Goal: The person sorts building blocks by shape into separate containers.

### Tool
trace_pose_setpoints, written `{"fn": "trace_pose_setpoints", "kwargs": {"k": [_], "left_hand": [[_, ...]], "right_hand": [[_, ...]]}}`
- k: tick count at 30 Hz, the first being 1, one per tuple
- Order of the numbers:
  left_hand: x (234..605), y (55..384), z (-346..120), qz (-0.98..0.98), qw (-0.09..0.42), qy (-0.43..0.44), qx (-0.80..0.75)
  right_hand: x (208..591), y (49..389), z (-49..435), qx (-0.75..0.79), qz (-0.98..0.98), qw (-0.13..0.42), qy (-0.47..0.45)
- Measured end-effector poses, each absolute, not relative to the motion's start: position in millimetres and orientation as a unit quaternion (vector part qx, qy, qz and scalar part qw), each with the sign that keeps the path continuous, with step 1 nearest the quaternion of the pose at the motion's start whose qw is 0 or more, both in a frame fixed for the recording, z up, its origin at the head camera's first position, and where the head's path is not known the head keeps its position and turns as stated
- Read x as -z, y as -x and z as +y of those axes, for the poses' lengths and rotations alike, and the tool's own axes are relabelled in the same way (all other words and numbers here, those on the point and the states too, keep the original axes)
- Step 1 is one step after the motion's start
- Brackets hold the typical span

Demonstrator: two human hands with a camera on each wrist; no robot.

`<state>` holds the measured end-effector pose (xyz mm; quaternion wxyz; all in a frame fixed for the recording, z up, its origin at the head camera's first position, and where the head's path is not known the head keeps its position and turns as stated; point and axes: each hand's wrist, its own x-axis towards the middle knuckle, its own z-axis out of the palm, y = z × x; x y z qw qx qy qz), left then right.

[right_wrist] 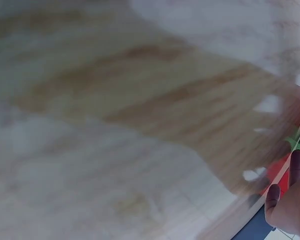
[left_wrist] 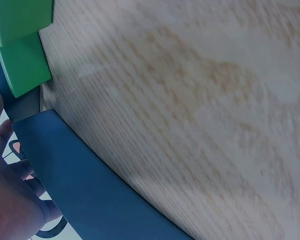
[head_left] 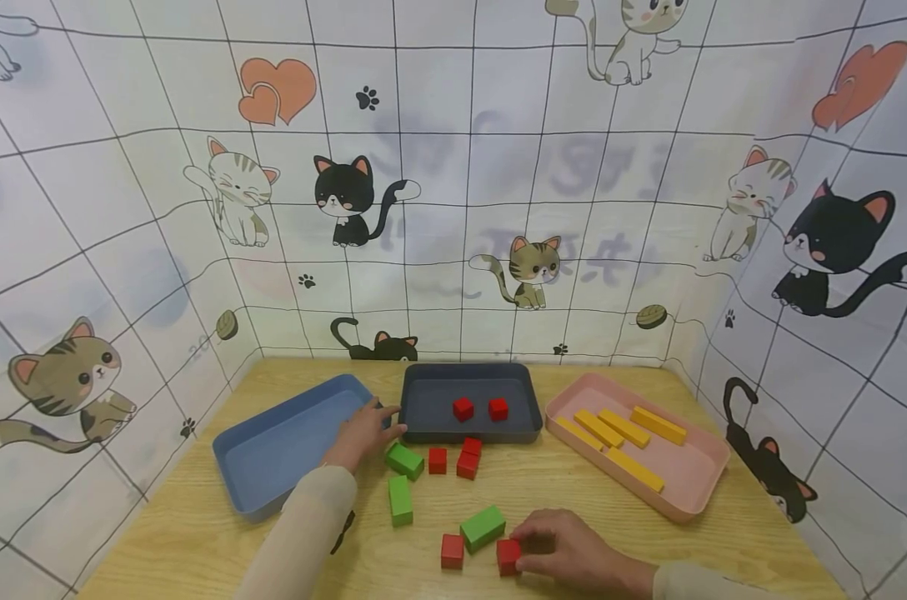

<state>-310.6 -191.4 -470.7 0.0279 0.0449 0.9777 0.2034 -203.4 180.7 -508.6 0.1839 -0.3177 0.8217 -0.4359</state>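
Observation:
Over the right rim of the blue tray [head_left: 273,446] is my left hand [head_left: 362,433], its fingers loosely spread with nothing held. Close by that hand lies a green block [head_left: 404,461], with another green block [head_left: 400,501] nearer to me. In the left wrist view, the blue tray's wall [left_wrist: 90,170] partly hides the fingers. My right hand [head_left: 569,552] pinches a red cube [head_left: 508,557] between thumb and fingers at the table's front. Left of this cube are a third green block [head_left: 483,528] and another red cube [head_left: 452,552]. The right wrist view is blurred.
A dark tray [head_left: 472,435] at the back centre holds two red cubes [head_left: 463,408]. Several yellow bars [head_left: 658,425] lie in the pink tray [head_left: 697,492] on the right. More red cubes [head_left: 438,460] sit before the dark tray. Cat-print cloth [head_left: 438,175] encloses the wooden table [head_left: 378,567].

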Motion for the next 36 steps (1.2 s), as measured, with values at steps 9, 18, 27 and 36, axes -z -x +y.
{"fn": "trace_pose_setpoints", "kwargs": {"k": [9, 18, 27, 36], "left_hand": [[472.5, 311.4, -191.8, 0.977, 0.026, -0.043, -0.207], [473.9, 312.3, -192.3, 0.980, 0.023, -0.045, -0.194], [473.9, 313.1, -192.4, 0.978, 0.024, -0.045, -0.200], [474.4, 312.7, -192.9, 0.977, 0.029, -0.047, -0.204]], "right_hand": [[503.4, 205.5, 180.5, 0.429, 0.832, 0.157, 0.315], [499.9, 210.6, 179.6, 0.415, 0.844, 0.061, 0.335], [491.1, 220.1, 174.3, 0.413, 0.859, 0.031, 0.300], [480.4, 237.6, 166.2, 0.423, 0.874, -0.022, 0.238]]}}
